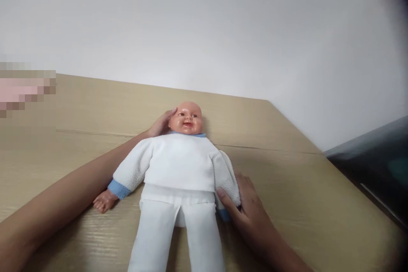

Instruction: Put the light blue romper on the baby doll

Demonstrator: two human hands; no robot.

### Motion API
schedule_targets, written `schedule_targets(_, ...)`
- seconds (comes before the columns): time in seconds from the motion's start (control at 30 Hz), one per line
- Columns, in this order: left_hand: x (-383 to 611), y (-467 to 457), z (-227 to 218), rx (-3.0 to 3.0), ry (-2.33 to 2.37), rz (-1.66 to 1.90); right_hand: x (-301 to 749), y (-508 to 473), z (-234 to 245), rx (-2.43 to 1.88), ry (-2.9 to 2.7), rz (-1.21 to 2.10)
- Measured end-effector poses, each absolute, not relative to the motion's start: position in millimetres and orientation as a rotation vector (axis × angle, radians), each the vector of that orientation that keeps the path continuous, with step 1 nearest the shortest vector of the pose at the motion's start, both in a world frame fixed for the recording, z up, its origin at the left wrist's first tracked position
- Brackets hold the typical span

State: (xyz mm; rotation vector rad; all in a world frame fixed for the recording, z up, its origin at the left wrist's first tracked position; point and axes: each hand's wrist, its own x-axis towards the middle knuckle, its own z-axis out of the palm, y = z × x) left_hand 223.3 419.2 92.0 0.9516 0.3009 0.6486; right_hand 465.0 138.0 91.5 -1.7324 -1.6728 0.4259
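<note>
A baby doll (180, 163) lies on its back on the table, its bald head at the far end and its legs running out of the bottom of the view. It wears a white fleece top with blue collar and cuffs, and white trousers (156, 231). My left hand (162, 123) cups the side of the doll's head (188, 119), with most of its fingers hidden behind it. My right hand (247, 202) grips the doll's sleeve (227, 176), thumb on top and fingers around the outer side. The doll's other arm rests against my left forearm.
The wooden table (287, 187) has a seam running across it behind the doll's shoulders. A pale wall (191, 29) rises behind. At the right, past the table edge, stands a dark object (379, 165). A pixelated patch (25, 93) covers something at the left.
</note>
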Motion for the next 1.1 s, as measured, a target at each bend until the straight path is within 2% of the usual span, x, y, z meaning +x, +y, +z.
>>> schedule_targets(1.1,225.5,414.2,91.6,0.947,0.434,0.706,465.5,140.5,95.5,-1.743,-1.72,0.403)
